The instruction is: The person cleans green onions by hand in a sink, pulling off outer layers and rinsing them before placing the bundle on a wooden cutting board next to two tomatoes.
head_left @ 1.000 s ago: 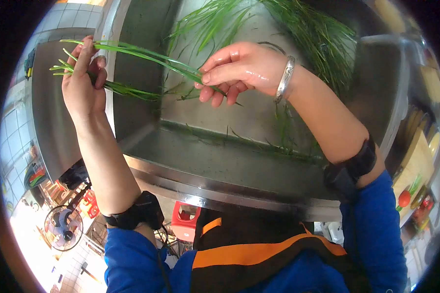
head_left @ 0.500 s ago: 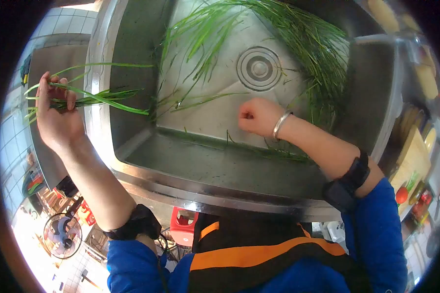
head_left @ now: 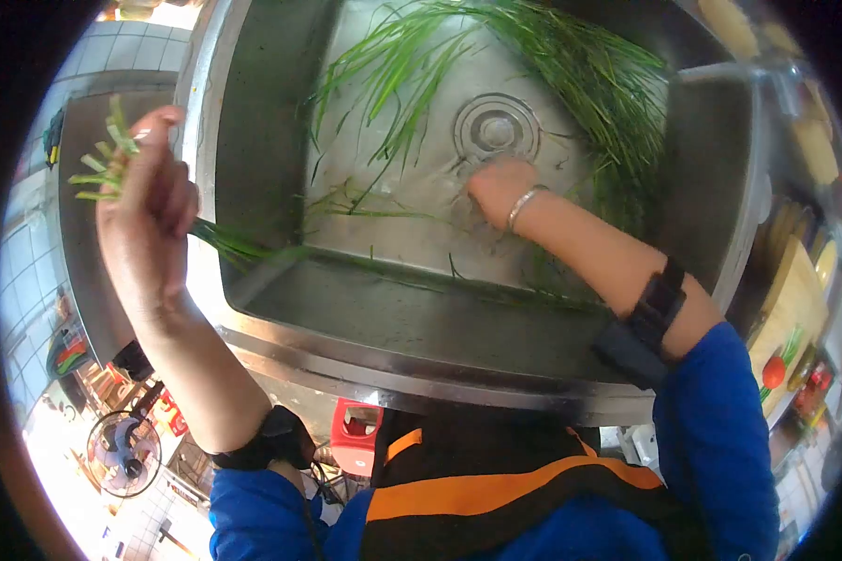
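My left hand (head_left: 150, 210) is closed around a small bunch of garlic chives (head_left: 234, 245) at the sink's left rim. Their pale cut ends stick out on its left side, and the green leaves hang over the rim into the sink. My right hand (head_left: 503, 187), with a bracelet at the wrist, is low in the sink just below the drain (head_left: 496, 129). Its fingers point down at the wet bottom, and their tips are hidden and smeared. A large heap of garlic chives (head_left: 589, 84) lies along the back and right of the metal sink (head_left: 440, 346).
Loose leaves are scattered over the sink bottom and along its front wall. At the right stand a wooden cutting board (head_left: 784, 309) and a red tomato (head_left: 773, 372). A red stool (head_left: 354, 438) is below the sink's front edge, and a fan (head_left: 123, 453) stands at lower left.
My left hand has moved right and turned, tipping the chives' leaves down into the sink and their cut ends upward. My right hand has moved slightly up toward the drain, fingers lowered.
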Tool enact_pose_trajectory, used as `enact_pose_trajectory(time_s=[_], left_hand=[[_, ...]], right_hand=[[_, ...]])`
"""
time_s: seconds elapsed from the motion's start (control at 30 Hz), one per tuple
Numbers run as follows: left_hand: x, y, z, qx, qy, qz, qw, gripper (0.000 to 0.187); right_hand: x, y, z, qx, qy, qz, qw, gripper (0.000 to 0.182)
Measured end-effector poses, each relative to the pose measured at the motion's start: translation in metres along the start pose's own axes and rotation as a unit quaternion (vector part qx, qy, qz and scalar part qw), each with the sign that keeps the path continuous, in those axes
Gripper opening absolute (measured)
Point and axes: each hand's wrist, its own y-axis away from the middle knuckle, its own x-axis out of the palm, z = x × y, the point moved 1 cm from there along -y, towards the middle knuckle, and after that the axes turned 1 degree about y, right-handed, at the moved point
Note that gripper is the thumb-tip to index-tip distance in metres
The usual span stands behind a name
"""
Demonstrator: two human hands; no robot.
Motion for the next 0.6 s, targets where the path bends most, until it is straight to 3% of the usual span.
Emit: enact_pose_trajectory(time_s=[0.03,0.1,0.23,0.3,0.4,0.5,0.6], left_hand=[[0.007,0.004,0.001,-0.003,-0.037,0.014,0.999,0.021],[0.015,0.009,0.002,-0.022,-0.089,0.037,0.995,0.019],[0.026,0.016,0.005,-0.060,-0.208,0.082,0.973,0.020],[0.033,0.020,0.007,-0.057,-0.251,0.120,0.959,0.016],[0.040,0.023,0.018,-0.057,-0.268,0.190,0.943,0.013],[0.046,0.028,0.044,-0.014,-0.290,0.279,0.915,0.016],[0.056,0.032,0.053,-0.058,-0.392,0.287,0.872,0.020]], right_hand=[[-0.001,-0.001,-0.001,0.004,-0.001,-0.006,1.000,0.016],[-0.005,-0.001,-0.001,0.012,-0.194,-0.094,0.976,0.019],[0.002,0.010,0.021,-0.043,-0.225,-0.044,0.972,0.018],[0.022,0.009,0.032,-0.126,-0.264,-0.050,0.955,0.021],[0.026,0.008,0.040,-0.092,-0.324,-0.042,0.941,0.021],[-0.012,0.016,0.038,-0.120,-0.351,-0.082,0.925,0.018],[-0.067,0.030,0.032,-0.126,-0.279,-0.085,0.948,0.016]])
